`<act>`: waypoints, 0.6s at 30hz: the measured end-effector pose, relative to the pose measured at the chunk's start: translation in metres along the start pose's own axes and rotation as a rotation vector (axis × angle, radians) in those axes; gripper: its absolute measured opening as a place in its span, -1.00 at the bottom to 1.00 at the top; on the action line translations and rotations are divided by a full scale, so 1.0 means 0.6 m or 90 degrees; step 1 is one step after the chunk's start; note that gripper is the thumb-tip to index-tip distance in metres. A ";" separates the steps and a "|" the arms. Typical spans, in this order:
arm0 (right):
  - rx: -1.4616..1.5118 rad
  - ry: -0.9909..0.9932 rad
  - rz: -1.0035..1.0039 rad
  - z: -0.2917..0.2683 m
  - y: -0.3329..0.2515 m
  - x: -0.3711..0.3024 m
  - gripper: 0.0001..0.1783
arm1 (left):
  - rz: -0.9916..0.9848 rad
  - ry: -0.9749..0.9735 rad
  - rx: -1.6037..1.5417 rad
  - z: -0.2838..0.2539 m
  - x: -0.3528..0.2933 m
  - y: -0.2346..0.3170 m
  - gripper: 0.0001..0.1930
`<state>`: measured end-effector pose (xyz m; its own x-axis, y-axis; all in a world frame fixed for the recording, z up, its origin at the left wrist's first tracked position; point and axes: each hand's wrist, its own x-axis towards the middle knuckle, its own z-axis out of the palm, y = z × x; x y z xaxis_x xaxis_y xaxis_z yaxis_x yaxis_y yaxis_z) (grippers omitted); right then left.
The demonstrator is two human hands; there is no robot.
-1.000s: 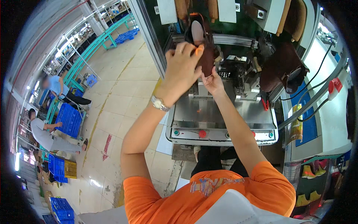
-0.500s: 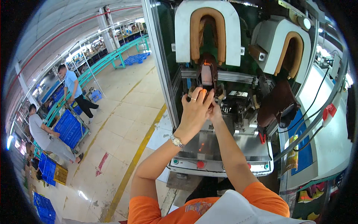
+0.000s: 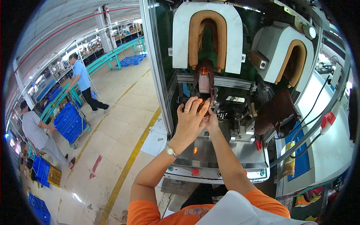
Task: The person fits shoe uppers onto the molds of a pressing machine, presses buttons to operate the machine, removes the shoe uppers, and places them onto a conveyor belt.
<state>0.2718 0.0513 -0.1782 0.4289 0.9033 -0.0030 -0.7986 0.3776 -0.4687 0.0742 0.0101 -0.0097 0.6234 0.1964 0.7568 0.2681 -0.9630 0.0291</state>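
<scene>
We face a two-station shoe-forming machine [image 3: 232, 152], its left white U-shaped press head [image 3: 181, 41] lined with a tan pad [image 3: 194, 39]. At the right station hangs a dark-brown boot upper [image 3: 275, 112]. Before us, the brown leather shoe upper [image 3: 204, 83] sits just below the left pad, opening toward us, far end near the pad's legs. Our left hand [image 3: 191, 115] closes over its near end; our right hand [image 3: 212, 119] grips that end from the right, though overlapping fingers hide the exact contact. An orange light mark [image 3: 203, 70] falls on the far end. We judge the step in hand to be positioning; the next move calls for a straight, steady two-handed hold.
</scene>
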 end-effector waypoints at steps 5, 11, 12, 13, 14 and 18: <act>-0.010 0.037 -0.003 0.002 -0.002 -0.001 -0.72 | 0.005 0.011 0.010 0.006 0.003 0.008 -0.36; -0.169 0.170 0.061 -0.006 -0.024 -0.050 -0.72 | 0.044 0.007 -0.115 -0.004 -0.012 -0.001 -0.45; -0.168 0.169 0.069 -0.001 -0.022 -0.070 -0.72 | -0.003 0.068 -0.181 -0.004 -0.038 -0.007 -0.49; -0.212 0.172 0.078 0.001 -0.028 -0.094 -0.70 | -0.045 0.132 -0.247 -0.003 -0.060 -0.009 -0.52; -0.256 0.174 0.088 0.006 -0.034 -0.112 -0.68 | -0.086 0.200 -0.210 0.002 -0.085 -0.014 -0.72; -0.296 0.176 0.033 0.014 -0.063 -0.124 -0.64 | -0.223 0.252 -0.378 0.007 -0.123 -0.021 -0.93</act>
<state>0.2666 -0.0289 -0.1529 0.5393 0.8073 -0.2396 -0.5779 0.1478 -0.8026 0.0284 0.0083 -0.0686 0.2374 0.5333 0.8119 -0.1056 -0.8167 0.5673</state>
